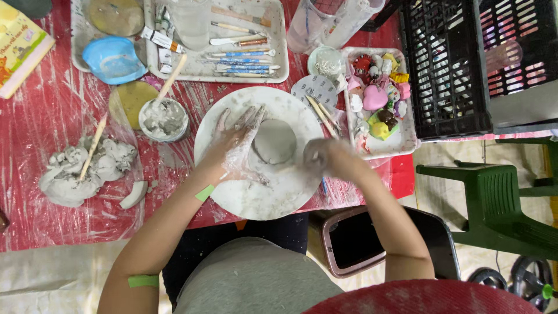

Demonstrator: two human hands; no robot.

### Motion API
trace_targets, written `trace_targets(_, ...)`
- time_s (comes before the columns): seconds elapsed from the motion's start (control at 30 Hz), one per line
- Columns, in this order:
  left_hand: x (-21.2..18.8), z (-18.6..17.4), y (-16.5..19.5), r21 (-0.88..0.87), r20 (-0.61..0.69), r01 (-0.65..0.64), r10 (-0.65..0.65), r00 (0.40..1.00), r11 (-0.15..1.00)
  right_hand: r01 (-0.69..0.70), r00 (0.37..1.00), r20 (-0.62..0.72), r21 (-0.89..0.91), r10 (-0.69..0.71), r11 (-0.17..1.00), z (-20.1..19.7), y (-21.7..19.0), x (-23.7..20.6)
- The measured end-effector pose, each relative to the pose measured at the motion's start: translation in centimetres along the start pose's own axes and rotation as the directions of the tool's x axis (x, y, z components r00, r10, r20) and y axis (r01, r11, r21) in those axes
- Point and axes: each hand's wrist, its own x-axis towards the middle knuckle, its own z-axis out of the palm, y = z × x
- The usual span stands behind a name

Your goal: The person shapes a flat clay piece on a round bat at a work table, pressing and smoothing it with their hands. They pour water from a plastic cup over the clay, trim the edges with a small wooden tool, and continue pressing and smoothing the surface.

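Left hand (235,145) cupping grey wet clay lump (273,142), right hand (328,160) blurred beside

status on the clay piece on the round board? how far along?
Done: a flat grey clay disc already lies on the white round board. In hand: the left hand, coated in clay, lies flat against the disc's edge; the right hand is blurred at its other side. Left: the disc has no walls or detail, and the clay lump and tool tray sit untouched.
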Motion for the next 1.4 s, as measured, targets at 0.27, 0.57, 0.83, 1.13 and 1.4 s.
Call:
trace_targets(0.27, -0.3, 0.4, 0.2, -0.052, -0.047, -0.016, 0.014, 0.999, 0.999, 0.158, 0.972, -0.191, 0.107, -0.135, 0.982, 1.0, 0.7, 3.4)
trace_targets(0.57, 0.4, -0.3, -0.3, -0.097, -0.071, -0.08, 0.073, 0.995, 0.992, 0.077, 0.997, -0.01, 0.149, -0.077, 0.986, -2.4, 1.9, -0.1)
trace_targets(0.83, 1.7, -1.0, -1.6, -0.033, 0.062, -0.16, 0.161, 0.985, 0.987, 0.193, 0.978, 0.069, 0.037, -0.196, 0.98, -1.0, 4.6, 5.3)
trace_targets(1.13, 1.1, -0.6, -1.1, -0.017, 0.013, -0.073, 0.073, 0.997, 0.997, 0.114, 0.991, -0.092, 0.244, -0.094, 0.963, -2.6, 5.8, 6.0)
trace_targets(1.4, -3.4, 1.7, 3.3, -0.022, -0.133, 0.197, -0.198, 0.971, 0.98, 0.067, 0.988, -0.157, 0.464, 0.007, 0.883, 0.6, 5.5, -1.2)
